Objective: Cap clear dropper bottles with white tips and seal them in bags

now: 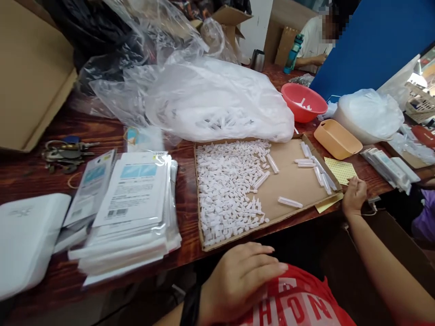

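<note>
A shallow cardboard tray (272, 219) lies on the dark wooden table, its left half covered by many small white plastic parts (227, 190). Several clear tubes rest in its right half, one of them a lone tube (290, 202) near the front edge. My left hand (243, 276) is in front of the tray, over the red shirt, fingers extended and holding nothing. At the tray's right corner, my right hand (354, 195) has its fingers curled at the edge of a yellow sticker sheet (340, 170); whether it grips the sheet is hard to see.
Packaged cards (131, 190), keys (66, 154) and a white box (30, 240) are at left. Behind the tray lies a big plastic bag (217, 95). A red bowl (304, 102) and orange container (337, 138) stand right. Another person (311, 45) sits across.
</note>
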